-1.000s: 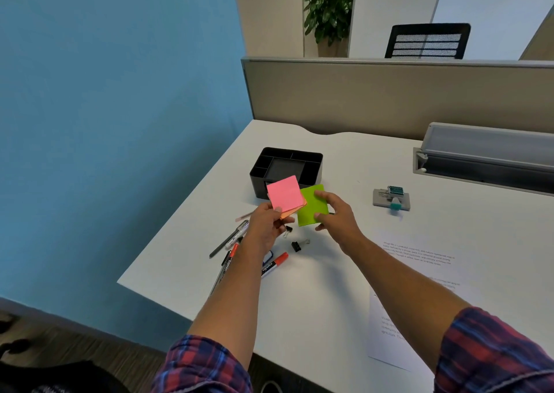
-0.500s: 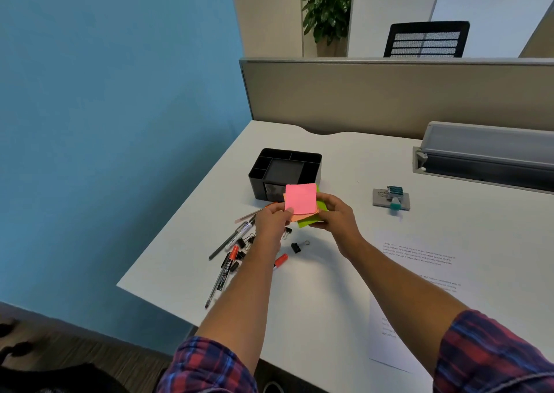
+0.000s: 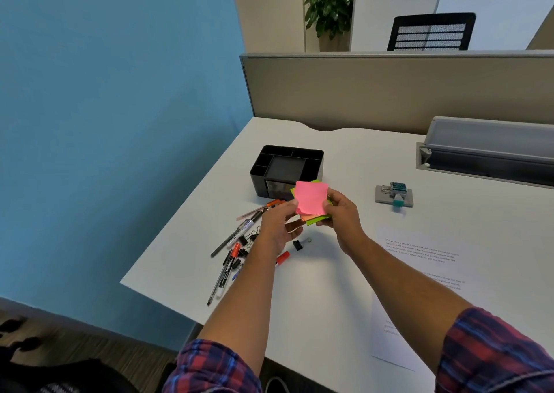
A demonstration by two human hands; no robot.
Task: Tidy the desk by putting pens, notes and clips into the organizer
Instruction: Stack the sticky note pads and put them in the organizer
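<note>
A stack of sticky notes (image 3: 310, 197), pink on top with orange and green beneath, hangs above the desk just in front of the black organizer (image 3: 286, 167). My left hand (image 3: 277, 224) pinches its left edge and my right hand (image 3: 341, 212) grips its right side. The organizer's compartments look bare. Several pens and markers (image 3: 230, 257) lie scattered left of my left forearm. A black binder clip (image 3: 298, 244) sits on the desk below the notes, and more clips lie among the pens.
A grey and teal stapler-like tool (image 3: 394, 194) sits to the right. Printed sheets (image 3: 419, 272) lie under my right forearm. A grey cable tray (image 3: 485, 155) runs along the back right. The beige partition (image 3: 389, 89) bounds the desk (image 3: 344, 152); its left edge drops off.
The green note, held apart by my right hand a second ago, has been brought under the pink and orange notes. Both hands now hold one stack together, slightly closer to the organizer.
</note>
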